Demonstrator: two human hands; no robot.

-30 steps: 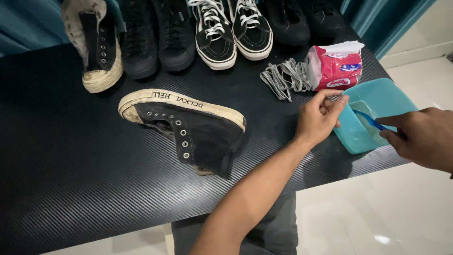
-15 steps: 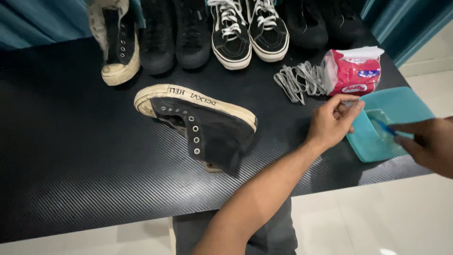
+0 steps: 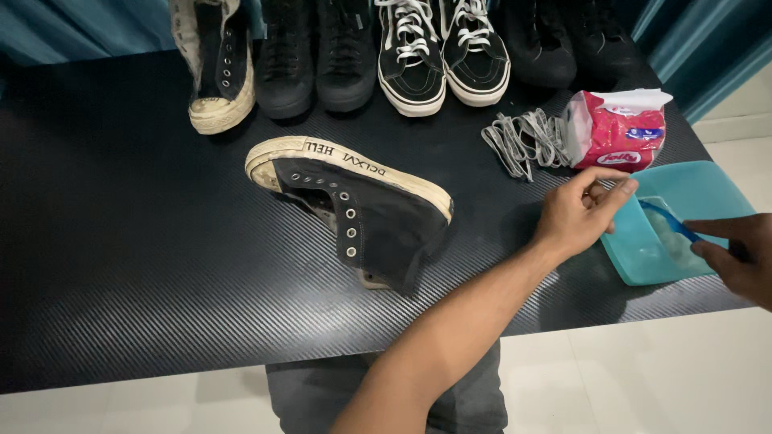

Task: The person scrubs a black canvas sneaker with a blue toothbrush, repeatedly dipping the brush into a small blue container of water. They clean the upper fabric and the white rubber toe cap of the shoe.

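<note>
Left hand (image 3: pixel 581 210) reaches across the black tabletop (image 3: pixel 121 265) to the rim of the teal basin (image 3: pixel 708 189), fingers pressed together at the tips; whether they pinch anything, I cannot tell. Right hand (image 3: pixel 740 255) grips a blue brush (image 3: pixel 669 223), its head down in the basin. The black high-top shoe (image 3: pixel 362 213) lies on its side mid-tabletop, laces (image 3: pixel 523 141) bundled beside a pink tissue pack (image 3: pixel 618 128).

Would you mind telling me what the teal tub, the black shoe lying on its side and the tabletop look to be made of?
The teal tub looks like glossy moulded plastic, smooth with thin walls. The black shoe seems to be matte canvas with metal eyelets and a scuffed, off-white rubber sole. The tabletop shows a fine woven pattern with sheen, perhaps carbon-fibre-style vinyl wrap.
</note>
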